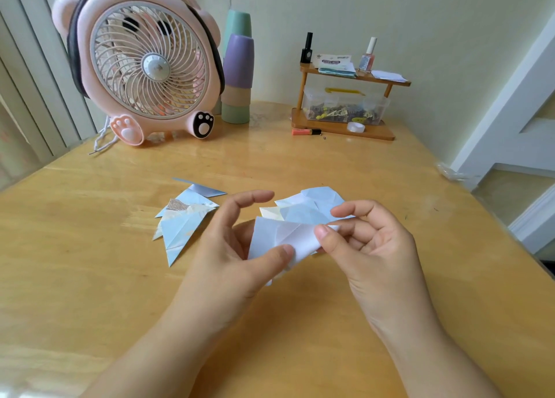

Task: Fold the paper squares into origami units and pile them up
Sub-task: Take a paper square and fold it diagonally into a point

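Both hands hold a partly folded white paper square (280, 235) just above the wooden table (90, 277). My left hand (237, 247) pinches its lower edge with the thumb, the index finger raised. My right hand (366, 241) pinches the paper's right corner between thumb and fingers. A pile of folded pale blue origami units (183, 220) lies on the table to the left of my hands. Behind the held paper lie several loose pale blue and cream paper squares (312, 204), partly hidden by it.
A pink animal-shaped desk fan (144, 61) stands at the back left beside stacked cups (238, 76). A small wooden shelf (345, 103) at the back right carries nail polish bottles, sticky notes and a clear box. An orange marker (304, 132) lies before it.
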Demonstrator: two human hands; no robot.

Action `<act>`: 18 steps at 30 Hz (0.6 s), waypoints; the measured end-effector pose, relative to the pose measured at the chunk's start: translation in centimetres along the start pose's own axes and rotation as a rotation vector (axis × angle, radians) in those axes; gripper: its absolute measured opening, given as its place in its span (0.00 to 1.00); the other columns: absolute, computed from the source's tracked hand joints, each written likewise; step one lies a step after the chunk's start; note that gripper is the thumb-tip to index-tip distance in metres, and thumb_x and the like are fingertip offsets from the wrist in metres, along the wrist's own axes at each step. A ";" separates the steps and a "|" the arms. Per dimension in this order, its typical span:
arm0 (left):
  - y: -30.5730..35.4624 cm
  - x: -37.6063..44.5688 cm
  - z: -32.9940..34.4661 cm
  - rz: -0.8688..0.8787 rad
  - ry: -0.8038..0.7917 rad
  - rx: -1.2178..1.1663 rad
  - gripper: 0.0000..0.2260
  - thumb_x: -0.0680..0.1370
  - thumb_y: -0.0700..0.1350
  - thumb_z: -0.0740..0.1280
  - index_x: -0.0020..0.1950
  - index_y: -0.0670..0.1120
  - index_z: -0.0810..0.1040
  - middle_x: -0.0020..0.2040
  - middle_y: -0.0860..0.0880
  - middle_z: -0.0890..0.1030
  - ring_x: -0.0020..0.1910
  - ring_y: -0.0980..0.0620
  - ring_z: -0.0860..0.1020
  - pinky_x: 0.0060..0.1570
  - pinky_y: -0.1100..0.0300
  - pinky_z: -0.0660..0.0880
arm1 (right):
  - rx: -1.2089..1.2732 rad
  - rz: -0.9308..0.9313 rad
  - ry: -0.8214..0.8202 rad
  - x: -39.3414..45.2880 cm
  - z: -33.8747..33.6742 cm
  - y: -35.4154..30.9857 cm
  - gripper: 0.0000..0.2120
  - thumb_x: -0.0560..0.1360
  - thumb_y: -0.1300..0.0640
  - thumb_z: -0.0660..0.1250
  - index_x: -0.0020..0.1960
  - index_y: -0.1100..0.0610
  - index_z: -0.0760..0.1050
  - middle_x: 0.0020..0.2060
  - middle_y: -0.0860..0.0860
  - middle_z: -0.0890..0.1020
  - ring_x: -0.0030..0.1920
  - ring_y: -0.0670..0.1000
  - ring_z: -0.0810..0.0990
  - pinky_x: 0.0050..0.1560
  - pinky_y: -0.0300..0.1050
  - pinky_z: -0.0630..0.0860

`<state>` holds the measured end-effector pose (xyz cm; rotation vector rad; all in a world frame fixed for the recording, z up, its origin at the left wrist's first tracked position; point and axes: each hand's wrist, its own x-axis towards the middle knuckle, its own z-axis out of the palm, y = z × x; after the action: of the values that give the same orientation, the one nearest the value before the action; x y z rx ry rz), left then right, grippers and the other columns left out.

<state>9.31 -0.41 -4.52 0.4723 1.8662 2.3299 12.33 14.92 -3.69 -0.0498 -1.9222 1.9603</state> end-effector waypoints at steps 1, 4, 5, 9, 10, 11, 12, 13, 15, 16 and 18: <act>0.1 -0.1 0.0 0.006 -0.025 0.020 0.24 0.64 0.39 0.71 0.56 0.59 0.76 0.36 0.46 0.82 0.33 0.50 0.78 0.31 0.63 0.75 | -0.019 -0.007 -0.009 0.0 0.0 0.1 0.11 0.69 0.67 0.73 0.45 0.55 0.74 0.30 0.52 0.82 0.34 0.51 0.80 0.40 0.39 0.76; 0.1 -0.2 -0.1 0.076 -0.054 0.098 0.20 0.66 0.41 0.72 0.53 0.61 0.79 0.37 0.48 0.80 0.36 0.52 0.78 0.34 0.62 0.75 | -0.041 -0.024 -0.034 -0.1 0.0 0.0 0.11 0.65 0.61 0.74 0.45 0.52 0.74 0.31 0.53 0.82 0.35 0.52 0.80 0.41 0.40 0.76; 0.1 -0.2 -0.1 0.093 -0.055 0.126 0.17 0.66 0.43 0.72 0.51 0.59 0.80 0.38 0.50 0.81 0.36 0.53 0.78 0.35 0.62 0.76 | -0.043 -0.029 -0.040 -0.1 0.0 0.0 0.12 0.65 0.61 0.74 0.45 0.52 0.74 0.31 0.53 0.83 0.35 0.52 0.80 0.41 0.40 0.76; 0.2 -0.2 -0.1 0.084 -0.021 0.180 0.08 0.66 0.48 0.75 0.43 0.57 0.83 0.39 0.45 0.83 0.34 0.52 0.78 0.32 0.61 0.75 | -0.006 -0.032 -0.050 -0.2 0.0 -0.4 0.13 0.65 0.60 0.73 0.47 0.55 0.74 0.31 0.52 0.83 0.34 0.49 0.81 0.41 0.37 0.76; 0.2 -0.2 -0.1 0.083 -0.002 0.182 0.08 0.66 0.48 0.77 0.43 0.57 0.83 0.38 0.44 0.83 0.33 0.52 0.78 0.31 0.61 0.75 | 0.006 -0.029 -0.055 -0.2 0.1 -0.6 0.14 0.64 0.58 0.72 0.47 0.56 0.73 0.31 0.52 0.83 0.34 0.48 0.81 0.41 0.36 0.76; 0.3 -0.2 0.0 0.085 0.016 0.175 0.08 0.65 0.48 0.77 0.42 0.56 0.84 0.37 0.45 0.83 0.31 0.52 0.78 0.30 0.62 0.75 | 0.017 -0.021 -0.059 -0.2 0.1 -0.7 0.15 0.63 0.57 0.71 0.48 0.57 0.73 0.31 0.52 0.83 0.34 0.47 0.81 0.41 0.36 0.76; 0.3 -0.2 0.0 0.090 0.033 0.169 0.08 0.64 0.48 0.74 0.42 0.56 0.83 0.36 0.46 0.83 0.30 0.53 0.78 0.29 0.64 0.75 | 0.023 -0.006 -0.058 -0.2 0.1 -0.7 0.16 0.63 0.57 0.71 0.48 0.57 0.73 0.32 0.51 0.83 0.34 0.46 0.81 0.41 0.35 0.76; 0.4 -0.2 0.0 0.095 0.045 0.169 0.09 0.64 0.48 0.73 0.42 0.55 0.83 0.36 0.48 0.83 0.29 0.54 0.78 0.28 0.64 0.74 | 0.022 0.017 -0.056 -0.2 0.1 -0.8 0.16 0.63 0.55 0.71 0.48 0.57 0.74 0.32 0.51 0.84 0.34 0.46 0.81 0.41 0.35 0.76; 0.3 -0.3 0.0 0.114 0.055 0.198 0.09 0.65 0.47 0.77 0.42 0.56 0.83 0.36 0.50 0.84 0.31 0.54 0.79 0.29 0.64 0.75 | -0.004 0.074 -0.069 -0.2 0.0 -0.7 0.15 0.62 0.50 0.71 0.46 0.56 0.76 0.33 0.51 0.84 0.35 0.46 0.82 0.41 0.36 0.76; 0.2 -0.3 0.0 0.126 0.058 0.214 0.09 0.66 0.47 0.77 0.42 0.57 0.83 0.37 0.51 0.84 0.32 0.55 0.79 0.30 0.63 0.76 | -0.028 0.095 -0.082 -0.2 0.0 -0.7 0.14 0.62 0.48 0.70 0.43 0.56 0.78 0.33 0.51 0.84 0.35 0.46 0.82 0.40 0.36 0.75; 0.1 -0.3 -0.1 0.141 0.058 0.233 0.09 0.65 0.47 0.73 0.42 0.58 0.82 0.37 0.53 0.84 0.33 0.56 0.80 0.31 0.63 0.76 | -0.072 0.104 -0.106 -0.2 -0.1 -0.6 0.14 0.63 0.45 0.69 0.38 0.56 0.80 0.31 0.52 0.83 0.34 0.46 0.81 0.38 0.35 0.74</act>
<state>9.53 -0.60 -4.49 0.5849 2.2135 2.2402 12.72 14.93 -3.19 -0.0690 -2.0970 1.9960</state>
